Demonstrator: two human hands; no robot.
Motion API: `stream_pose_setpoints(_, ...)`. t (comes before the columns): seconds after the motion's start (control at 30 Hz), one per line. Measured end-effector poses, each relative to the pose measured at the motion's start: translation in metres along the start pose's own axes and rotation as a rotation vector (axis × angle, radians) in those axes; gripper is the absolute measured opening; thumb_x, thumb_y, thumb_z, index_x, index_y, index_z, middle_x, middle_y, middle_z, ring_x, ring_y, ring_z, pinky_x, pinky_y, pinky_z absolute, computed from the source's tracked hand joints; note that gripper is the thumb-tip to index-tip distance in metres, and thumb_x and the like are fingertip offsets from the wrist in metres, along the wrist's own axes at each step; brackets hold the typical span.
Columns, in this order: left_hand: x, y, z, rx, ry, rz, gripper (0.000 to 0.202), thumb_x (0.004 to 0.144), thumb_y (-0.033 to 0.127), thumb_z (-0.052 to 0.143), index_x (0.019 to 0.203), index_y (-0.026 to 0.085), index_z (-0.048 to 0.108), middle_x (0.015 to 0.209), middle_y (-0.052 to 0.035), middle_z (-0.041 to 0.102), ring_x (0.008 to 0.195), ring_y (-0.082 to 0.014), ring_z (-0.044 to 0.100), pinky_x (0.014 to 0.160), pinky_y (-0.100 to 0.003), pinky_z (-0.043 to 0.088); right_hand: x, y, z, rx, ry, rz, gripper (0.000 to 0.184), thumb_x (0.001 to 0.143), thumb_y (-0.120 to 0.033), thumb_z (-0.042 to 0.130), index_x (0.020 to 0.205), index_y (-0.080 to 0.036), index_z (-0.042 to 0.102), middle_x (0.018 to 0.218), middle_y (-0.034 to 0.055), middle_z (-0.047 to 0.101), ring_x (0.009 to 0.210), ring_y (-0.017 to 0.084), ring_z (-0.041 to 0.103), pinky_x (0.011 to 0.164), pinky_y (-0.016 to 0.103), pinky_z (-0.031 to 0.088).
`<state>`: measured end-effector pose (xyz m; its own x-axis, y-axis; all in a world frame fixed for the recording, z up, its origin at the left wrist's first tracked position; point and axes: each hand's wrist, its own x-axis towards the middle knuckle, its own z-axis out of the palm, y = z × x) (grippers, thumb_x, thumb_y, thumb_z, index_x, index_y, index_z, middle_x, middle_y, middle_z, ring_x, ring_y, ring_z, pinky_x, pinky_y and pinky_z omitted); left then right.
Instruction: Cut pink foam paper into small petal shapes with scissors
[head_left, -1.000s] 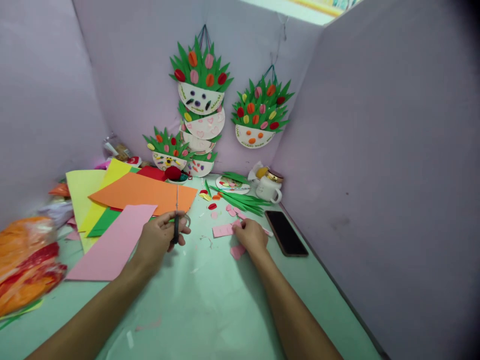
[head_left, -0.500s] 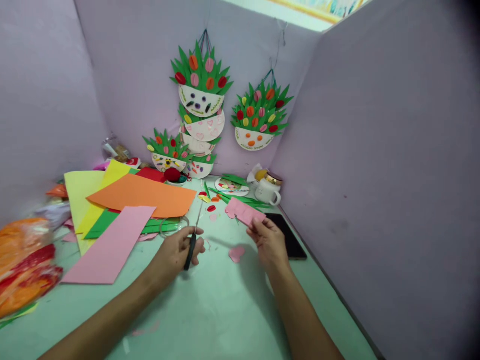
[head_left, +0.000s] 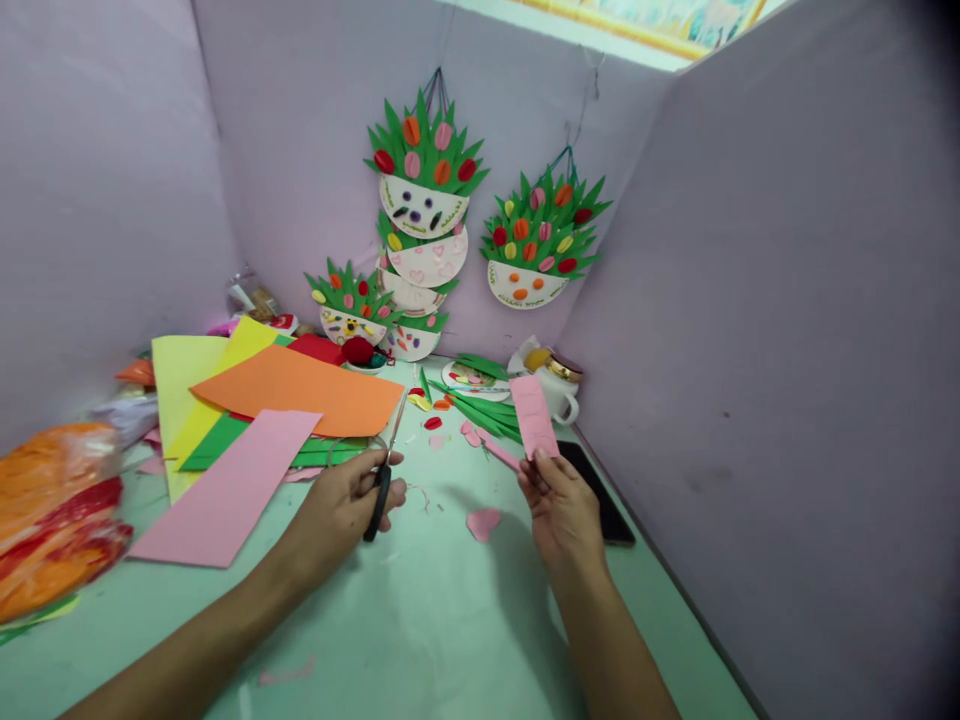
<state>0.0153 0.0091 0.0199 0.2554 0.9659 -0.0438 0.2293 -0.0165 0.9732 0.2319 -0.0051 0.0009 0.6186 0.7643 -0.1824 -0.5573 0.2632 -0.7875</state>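
My left hand (head_left: pixel 358 498) is closed around the black handles of a pair of scissors (head_left: pixel 380 497), whose thin blades point away toward the back of the table. Between the thumb and fingers of my right hand (head_left: pixel 559 495) is a pink paper strip (head_left: pixel 535 415), held upright with faint outlines on it. Just left of that hand lies a narrow pink piece (head_left: pixel 499 450). A pink heart-shaped cutout (head_left: pixel 484 522) rests on the table between my hands.
Coloured sheets, with an orange sheet (head_left: pixel 300 388) and a pink sheet (head_left: pixel 232 490) on top, spread at left beside a plastic bag (head_left: pixel 60 510). A black tablet (head_left: pixel 600 500) and white mug (head_left: pixel 559 398) stand right. Paper flower baskets (head_left: pixel 424 205) hang on the wall.
My right hand has turned the pink strip from slanting to nearly upright. The narrow pink piece beside it now shows. My left hand still holds the scissors, and the view has shifted slightly left.
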Motion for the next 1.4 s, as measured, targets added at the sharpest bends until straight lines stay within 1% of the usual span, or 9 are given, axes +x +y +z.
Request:
stream_pose_setpoints(0.07,0.000,0.001,-0.001,0.027,-0.012,0.003,0.046,0.071,0.044,0.056,0.107,0.015,0.054,0.068,-0.0017,0.059,0.057,-0.0150,0.053,0.050,-0.024,0.037,-0.004,0.002,0.002,-0.032,-0.024,0.022,0.029,0.042,-0.020,0.084,0.061,-0.014,0.063,0.055,-0.0033,0.064,0.054,0.009,0.062,0.046,0.014,0.052)
stream_pose_setpoints(0.13,-0.002,0.002,0.000,0.092,-0.070,0.035,0.043,0.073,0.043,0.052,0.106,0.016,0.053,0.065,0.0003,0.055,0.059,-0.0147,0.051,0.052,-0.023,0.037,-0.007,0.004,0.004,-0.060,-0.046,0.045,0.030,0.042,-0.023,0.085,0.062,-0.014,0.064,0.056,-0.0020,0.065,0.055,0.010,0.063,0.047,0.015,0.052)
stream_pose_setpoints(0.27,-0.010,0.005,0.005,0.420,-0.264,0.114,0.018,0.076,0.033,0.047,0.083,0.019,0.056,0.060,0.0037,0.049,0.055,-0.0110,0.041,0.052,-0.020,0.031,-0.014,0.006,0.005,-0.106,-0.089,0.081,0.028,0.042,-0.025,0.084,0.059,-0.014,0.065,0.057,-0.0023,0.063,0.054,0.010,0.060,0.044,0.016,0.050)
stream_pose_setpoints(0.33,-0.013,0.007,0.009,0.553,-0.334,0.125,0.012,0.075,0.027,0.046,0.073,0.019,0.054,0.059,0.0043,0.048,0.054,-0.0103,0.039,0.051,-0.020,0.028,-0.018,0.008,0.006,-0.156,-0.137,0.100,0.026,0.043,-0.027,0.083,0.058,-0.014,0.066,0.054,-0.0026,0.061,0.053,0.009,0.057,0.043,0.016,0.049)
stream_pose_setpoints(0.43,-0.015,0.007,0.014,0.570,-0.380,0.151,0.012,0.076,0.025,0.044,0.074,0.019,0.053,0.059,0.0044,0.048,0.055,-0.0103,0.040,0.051,-0.019,0.027,-0.024,0.011,0.008,-0.245,-0.221,0.133,0.025,0.045,-0.029,0.082,0.057,-0.013,0.067,0.054,-0.0019,0.059,0.052,0.010,0.055,0.043,0.018,0.048)
stream_pose_setpoints(0.6,-0.014,0.007,0.013,0.574,-0.373,0.189,0.015,0.076,0.024,0.044,0.084,0.020,0.056,0.063,0.0035,0.050,0.057,-0.0107,0.040,0.051,-0.019,0.027,-0.030,0.013,0.011,-0.357,-0.301,0.170,0.024,0.046,-0.031,0.080,0.054,-0.013,0.066,0.050,-0.0022,0.055,0.051,0.010,0.053,0.045,0.019,0.047)
stream_pose_setpoints(0.93,-0.012,-0.001,0.011,0.609,-0.332,0.247,0.015,0.076,0.022,0.045,0.085,0.023,0.057,0.063,0.0046,0.052,0.057,-0.0112,0.044,0.051,-0.019,0.027,-0.030,0.017,0.007,-0.446,-0.375,0.166,0.022,0.050,-0.031,0.078,0.052,-0.014,0.065,0.047,-0.0023,0.056,0.045,0.008,0.052,0.045,0.019,0.043)
stream_pose_setpoints(1.23,-0.009,-0.007,0.008,0.568,-0.334,0.274,0.010,0.071,0.013,0.043,0.069,0.020,0.050,0.055,0.0066,0.045,0.052,-0.0082,0.039,0.048,-0.019,0.022,-0.031,0.013,0.011,-0.443,-0.372,0.147,0.022,0.046,-0.031,0.079,0.049,-0.014,0.065,0.045,-0.0028,0.056,0.045,0.008,0.051,0.046,0.020,0.044)
stream_pose_setpoints(1.4,-0.008,-0.007,0.010,0.475,-0.368,0.258,0.011,0.070,0.011,0.042,0.068,0.018,0.050,0.054,0.0069,0.043,0.051,-0.0068,0.038,0.048,-0.018,0.022,-0.031,0.014,0.009,-0.436,-0.380,0.148,0.023,0.046,-0.032,0.079,0.050,-0.014,0.065,0.045,-0.0030,0.055,0.046,0.008,0.051,0.047,0.020,0.044)
